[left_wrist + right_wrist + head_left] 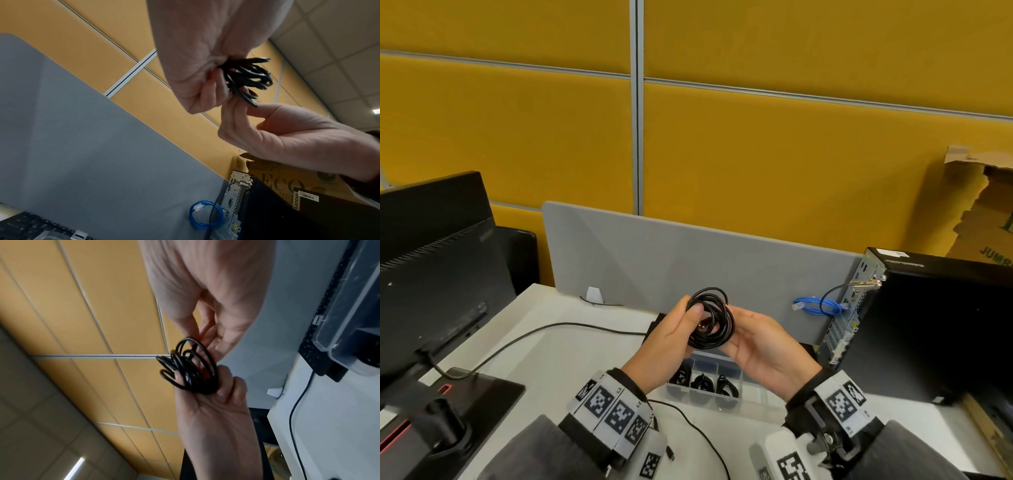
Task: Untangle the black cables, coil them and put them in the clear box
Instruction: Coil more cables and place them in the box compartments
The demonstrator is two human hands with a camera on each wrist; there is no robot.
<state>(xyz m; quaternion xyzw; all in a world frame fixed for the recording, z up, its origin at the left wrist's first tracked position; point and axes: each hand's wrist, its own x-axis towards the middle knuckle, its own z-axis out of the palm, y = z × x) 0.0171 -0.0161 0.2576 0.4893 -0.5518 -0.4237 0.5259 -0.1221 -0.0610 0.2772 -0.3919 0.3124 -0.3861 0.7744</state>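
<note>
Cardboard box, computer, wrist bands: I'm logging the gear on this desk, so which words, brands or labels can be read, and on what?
"Lenovo": on the black computer tower.
"ECO": on the cardboard box behind it; the smaller print below is partly hidden.
"JUMB": on the same box in the head view, cut off at the frame edge.
White barcode sticker on the tower: too small to read.
Wrist bands: square code patterns; the tiny labels are too small to read.

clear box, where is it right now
In the head view the clear box sits on the white desk, below the left hand and right hand holding the coiled black cable.
</note>
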